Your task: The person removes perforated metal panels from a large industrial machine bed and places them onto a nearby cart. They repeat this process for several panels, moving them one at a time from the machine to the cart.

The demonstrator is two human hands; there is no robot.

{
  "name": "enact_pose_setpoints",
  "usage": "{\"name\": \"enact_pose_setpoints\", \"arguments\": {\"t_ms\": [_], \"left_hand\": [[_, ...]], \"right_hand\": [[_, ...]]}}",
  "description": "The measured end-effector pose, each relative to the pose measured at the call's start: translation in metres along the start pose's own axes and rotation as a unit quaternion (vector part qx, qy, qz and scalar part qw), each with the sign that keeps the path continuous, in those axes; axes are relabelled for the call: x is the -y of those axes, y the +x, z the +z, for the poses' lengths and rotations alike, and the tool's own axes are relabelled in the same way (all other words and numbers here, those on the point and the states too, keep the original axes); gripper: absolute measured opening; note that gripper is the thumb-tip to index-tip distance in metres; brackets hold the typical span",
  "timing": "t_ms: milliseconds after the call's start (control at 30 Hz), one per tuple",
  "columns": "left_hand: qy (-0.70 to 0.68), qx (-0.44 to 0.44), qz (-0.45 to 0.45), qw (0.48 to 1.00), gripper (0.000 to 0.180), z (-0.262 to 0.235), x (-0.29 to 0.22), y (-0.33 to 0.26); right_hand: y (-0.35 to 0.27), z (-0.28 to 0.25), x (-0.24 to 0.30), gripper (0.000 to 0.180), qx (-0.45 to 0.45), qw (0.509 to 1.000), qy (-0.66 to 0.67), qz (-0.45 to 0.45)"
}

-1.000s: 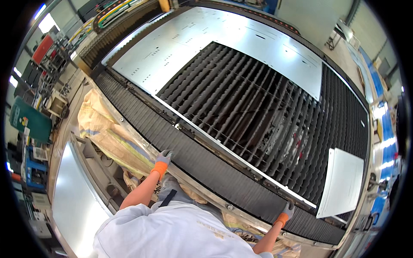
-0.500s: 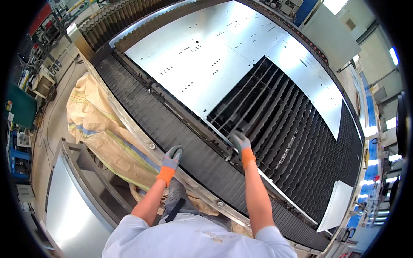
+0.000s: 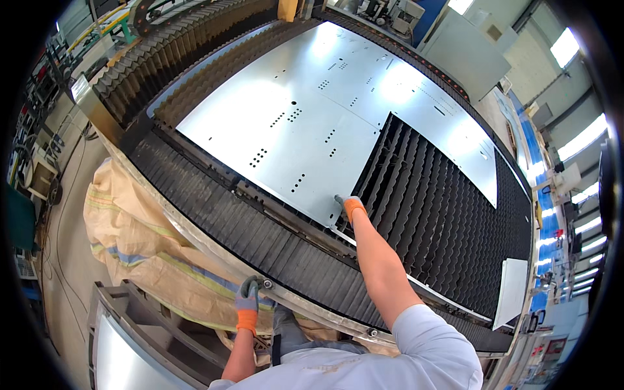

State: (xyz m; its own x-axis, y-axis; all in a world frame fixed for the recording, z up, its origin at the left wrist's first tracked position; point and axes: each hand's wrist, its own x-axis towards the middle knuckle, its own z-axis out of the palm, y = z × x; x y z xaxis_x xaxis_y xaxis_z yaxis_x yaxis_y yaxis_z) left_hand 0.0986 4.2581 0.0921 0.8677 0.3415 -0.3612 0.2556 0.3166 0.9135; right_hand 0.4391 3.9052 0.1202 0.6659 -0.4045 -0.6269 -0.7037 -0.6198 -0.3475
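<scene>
A large perforated metal sheet (image 3: 279, 140) lies over the slatted bed of a cutting machine, with a big rectangular opening cut out of it. My right hand (image 3: 340, 200), in a grey glove with an orange cuff, is closed at the sheet's edge by the near corner of that opening; the glove partly hides the fingertips. Dark wavy slats (image 3: 429, 201) show through the opening. My left hand (image 3: 248, 292), gloved the same way, is lower and nearer me, its fingers curled beside the machine's metal edge rail (image 3: 305, 305). Whatever it may hold cannot be made out.
Dark ribbed covers (image 3: 214, 188) run along the near side of the bed. A beige woven tarp (image 3: 133, 227) hangs off it at left, beside a metal frame (image 3: 146, 312) with shiny sheet. A small pale metal piece (image 3: 511, 292) lies at the bed's right end.
My right hand has moved up and left from the strip along the opening's near side to the sheet's corner. My left hand has dropped toward me, to the rail. The view has shifted.
</scene>
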Motion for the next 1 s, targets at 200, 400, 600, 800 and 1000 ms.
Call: {"name": "enact_pose_setpoints", "arguments": {"t_ms": [200, 400, 600, 800, 1000], "left_hand": [[-0.037, 0.040, -0.051, 0.997, 0.029, 0.017, -0.023, 0.016], [-0.033, 0.102, -0.069, 0.992, 0.052, 0.070, -0.064, 0.070], [-0.323, 0.175, -0.178, 0.913, 0.087, 0.191, -0.149, 0.118], [-0.432, 0.217, -0.152, 0.862, 0.055, 0.226, -0.123, 0.100], [-0.198, 0.263, -0.091, 0.940, 0.040, 0.224, -0.066, 0.062]], "right_hand": [[0.028, -0.022, -0.034, 0.053, 0.088, 0.929, 0.359, -0.012], [-0.059, -0.116, 0.037, 0.042, 0.014, 0.784, 0.580, -0.221], [-0.182, -0.186, 0.048, 0.037, 0.009, 0.750, 0.620, -0.231], [-0.253, -0.200, -0.104, 0.041, -0.032, 0.801, 0.571, -0.177], [-0.303, -0.145, -0.259, 0.033, -0.141, 0.750, 0.638, -0.105]]}}
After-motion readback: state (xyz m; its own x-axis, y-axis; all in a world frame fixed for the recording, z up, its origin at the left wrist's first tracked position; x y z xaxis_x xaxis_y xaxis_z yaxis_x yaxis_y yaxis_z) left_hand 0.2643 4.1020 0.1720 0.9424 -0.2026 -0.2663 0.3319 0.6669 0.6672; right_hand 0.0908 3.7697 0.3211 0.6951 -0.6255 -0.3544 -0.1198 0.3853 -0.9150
